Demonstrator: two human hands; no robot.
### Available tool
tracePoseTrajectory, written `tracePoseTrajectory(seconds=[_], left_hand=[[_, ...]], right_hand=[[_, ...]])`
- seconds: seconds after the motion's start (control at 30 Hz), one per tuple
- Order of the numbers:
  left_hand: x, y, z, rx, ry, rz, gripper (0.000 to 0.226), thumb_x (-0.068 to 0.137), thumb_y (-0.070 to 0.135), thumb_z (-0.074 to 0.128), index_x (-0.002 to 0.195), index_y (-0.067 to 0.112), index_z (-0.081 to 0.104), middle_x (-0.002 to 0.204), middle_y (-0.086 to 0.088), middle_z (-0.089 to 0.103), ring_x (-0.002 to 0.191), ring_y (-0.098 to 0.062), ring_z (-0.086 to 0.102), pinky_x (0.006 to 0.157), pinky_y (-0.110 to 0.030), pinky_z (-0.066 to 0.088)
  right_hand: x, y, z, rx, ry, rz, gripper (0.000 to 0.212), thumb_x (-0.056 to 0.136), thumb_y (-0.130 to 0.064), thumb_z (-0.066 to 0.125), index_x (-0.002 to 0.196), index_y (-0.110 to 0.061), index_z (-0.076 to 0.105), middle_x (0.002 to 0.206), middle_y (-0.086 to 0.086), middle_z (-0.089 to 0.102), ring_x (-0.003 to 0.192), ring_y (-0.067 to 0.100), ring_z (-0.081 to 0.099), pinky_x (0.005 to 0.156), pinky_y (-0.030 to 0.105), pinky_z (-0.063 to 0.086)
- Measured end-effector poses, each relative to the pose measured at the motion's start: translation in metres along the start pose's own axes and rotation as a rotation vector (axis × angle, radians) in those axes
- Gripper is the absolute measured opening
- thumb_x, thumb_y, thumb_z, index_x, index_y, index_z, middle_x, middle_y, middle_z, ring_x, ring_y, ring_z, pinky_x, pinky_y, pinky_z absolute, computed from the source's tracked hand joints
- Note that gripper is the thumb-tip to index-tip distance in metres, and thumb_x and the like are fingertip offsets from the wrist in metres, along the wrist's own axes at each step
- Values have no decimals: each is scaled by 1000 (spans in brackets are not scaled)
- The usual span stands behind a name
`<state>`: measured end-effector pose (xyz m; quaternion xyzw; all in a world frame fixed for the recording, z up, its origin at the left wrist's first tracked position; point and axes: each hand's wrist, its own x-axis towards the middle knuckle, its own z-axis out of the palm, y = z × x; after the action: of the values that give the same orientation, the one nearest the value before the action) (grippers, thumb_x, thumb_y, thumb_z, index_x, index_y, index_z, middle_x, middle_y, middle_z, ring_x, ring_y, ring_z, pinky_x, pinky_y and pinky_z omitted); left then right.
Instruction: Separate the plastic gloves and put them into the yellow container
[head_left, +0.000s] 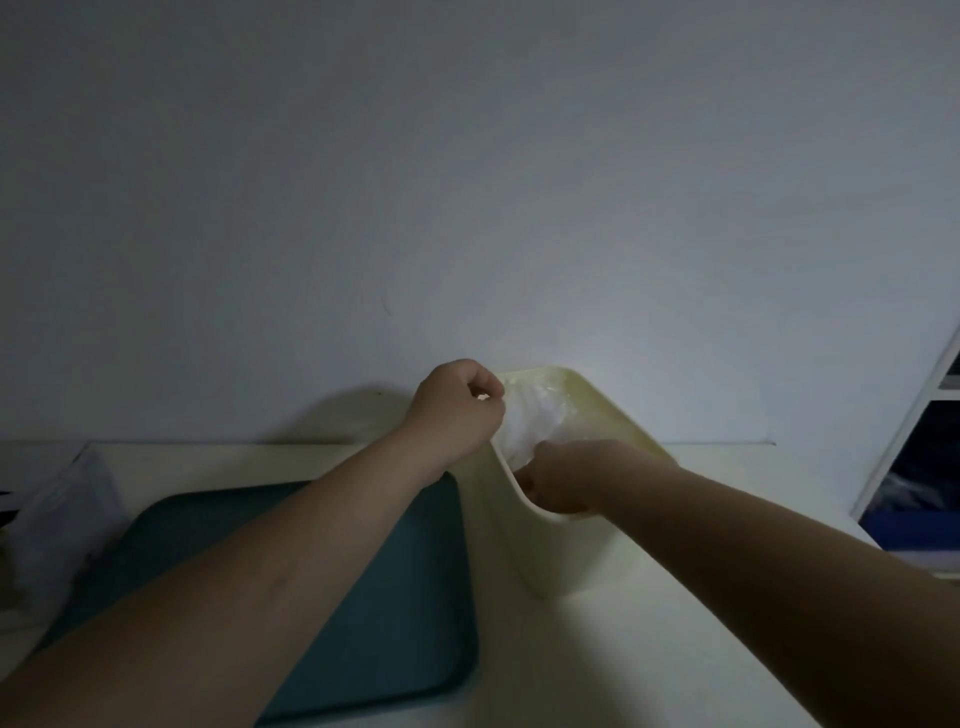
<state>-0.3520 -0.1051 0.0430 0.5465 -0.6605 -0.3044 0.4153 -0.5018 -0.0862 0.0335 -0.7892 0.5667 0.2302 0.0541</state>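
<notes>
"Pale yellow plastic, centre right: which item is this?" asks the student.

"The yellow container (582, 540)," replies the instructor. "It stands on the cream tabletop (597, 670), its far side close to the grey wall (467, 182), with its open mouth facing up."

"And where are the plastic gloves (535, 421)?"

"Inside the container, as a crumpled, translucent white mass lying against its far and left inner walls. Individual gloves cannot be told apart in the dim light."

"What is the left hand (457, 410) doing?"

"It is held at the container's far-left rim, raised a little above it. Its fingers (488, 387) are curled tight, and a small pale scrap shows where the thumb meets them, so it pinches the edge of the glove film."

"And the right hand (561, 478)?"

"It reaches over the near rim into the container, at the near edge of the gloves. Its fingers (524, 483) are bent towards the left wall, but their tips are mostly hidden, so it cannot be told whether they grip anything."

"What else is shown?"

"A teal tray (395, 597) lies on the tabletop just left of the container, under the left forearm. A clear plastic bag (57, 514) sits at the far left edge of the scene. A white shelf unit (904, 452) holding dark blue items stands at the right."
</notes>
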Motion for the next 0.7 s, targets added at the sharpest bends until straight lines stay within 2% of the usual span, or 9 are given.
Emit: tracePoseTrajectory(seconds=[0.17,0.27,0.33,0.43,0.47,0.53,0.57,0.63,0.7], left_hand=[[-10,-8,-3,95,-45,71,15,94,19,64,96,32,70,113,10,66,101,-11,62,81,-28,52],[-16,-8,-12,100,-44,68,13,95,22,64,97,34,70,118,11,65,106,-10,63,89,-33,58],[-20,-8,-17,87,-36,63,13,96,22,64,97,33,70,120,10,65,112,-10,62,92,-34,58],[-27,-8,-21,113,2,60,13,97,26,67,108,32,68,126,11,63,121,-13,59,90,-31,52],[-28,-10,-20,103,5,34,21,96,32,69,117,31,65,130,11,61,123,-15,59,91,-32,52],[-37,-12,-16,44,-63,-84,52,90,46,76,135,26,58,134,10,59,122,-18,59,92,-34,52],[-41,-15,-13,8,-115,-136,59,86,50,78,136,23,60,130,8,62,119,-19,61,91,-34,52],[-46,-19,-5,-25,-218,-180,45,88,48,74,116,13,71,107,4,70,101,-18,63,84,-34,52],[-47,-24,1,-86,-231,-184,39,93,42,67,105,5,72,91,-3,68,86,-20,60,74,-33,53]], right_hand=[[-11,0,-14,3,-90,-4,51,111,-33,33,161,-35,29,164,2,34,150,29,34,120,46,27],[-37,4,-39,158,-158,62,59,106,-44,45,161,-40,27,165,-1,34,149,29,34,119,45,31],[-56,7,-54,184,-61,79,59,104,-51,48,160,-36,35,161,-1,41,142,28,46,114,41,41],[-69,4,-61,156,198,40,43,108,-38,45,143,-18,60,145,1,59,126,24,60,107,38,51],[-67,1,-60,175,304,34,35,106,-31,46,130,-18,68,136,1,66,118,22,64,104,36,52],[-64,-7,-55,298,469,59,24,97,-20,53,107,-25,74,121,-4,71,104,19,66,93,33,55],[-65,-13,-54,343,507,68,26,92,-18,55,108,-28,74,119,-7,71,103,18,66,92,33,56],[-64,-21,-50,396,514,69,38,90,-17,56,124,-30,70,125,-9,69,111,18,65,97,36,55],[-62,-28,-42,442,497,88,40,94,-18,56,131,-28,67,130,-7,66,116,20,63,100,38,54]])
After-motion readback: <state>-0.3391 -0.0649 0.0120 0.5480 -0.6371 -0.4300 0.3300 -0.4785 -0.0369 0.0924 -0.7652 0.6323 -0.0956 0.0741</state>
